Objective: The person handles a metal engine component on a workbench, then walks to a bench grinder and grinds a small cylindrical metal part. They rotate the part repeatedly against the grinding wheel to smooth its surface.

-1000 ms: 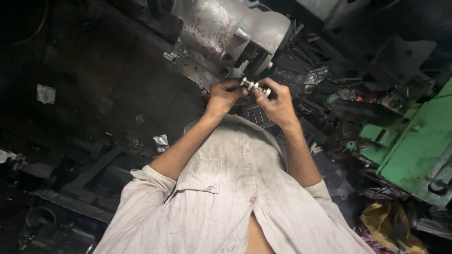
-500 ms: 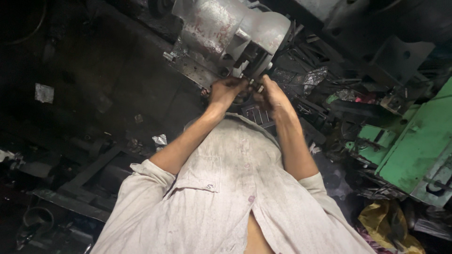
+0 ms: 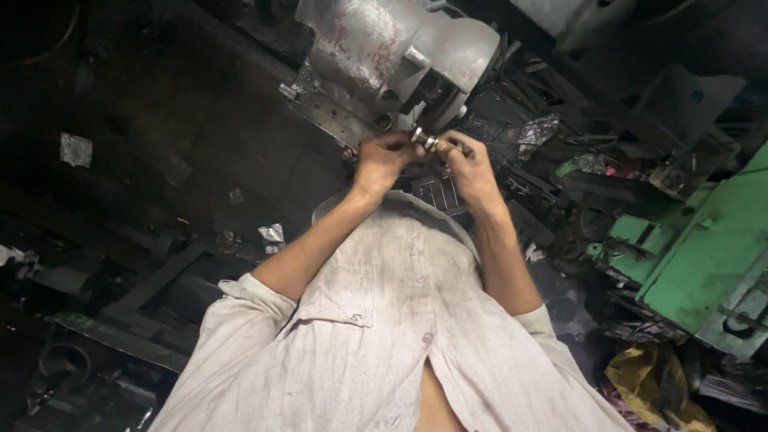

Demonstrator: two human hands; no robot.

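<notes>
My left hand (image 3: 382,160) and my right hand (image 3: 470,164) meet in front of my chest. Both grip a small shiny metal part (image 3: 426,141) between the fingertips. Only the short silvery middle of the part shows; its ends are hidden by my fingers. The hands are held just below the mouth of a grey, worn metal machine housing (image 3: 384,48). My forearms rise out of the rolled sleeves of a stained pale shirt (image 3: 400,320).
A green machine body (image 3: 704,256) stands at the right, with dark metal scrap and tools (image 3: 560,160) piled between it and my hands. A yellow cloth (image 3: 648,384) lies at the lower right. Dark metal bars (image 3: 144,288) and paper scraps (image 3: 76,149) lie on the dirty floor at the left.
Both hands have moved a little up and toward the grey machine, keeping hold of the metal part. Less of the part shows between the fingers now.
</notes>
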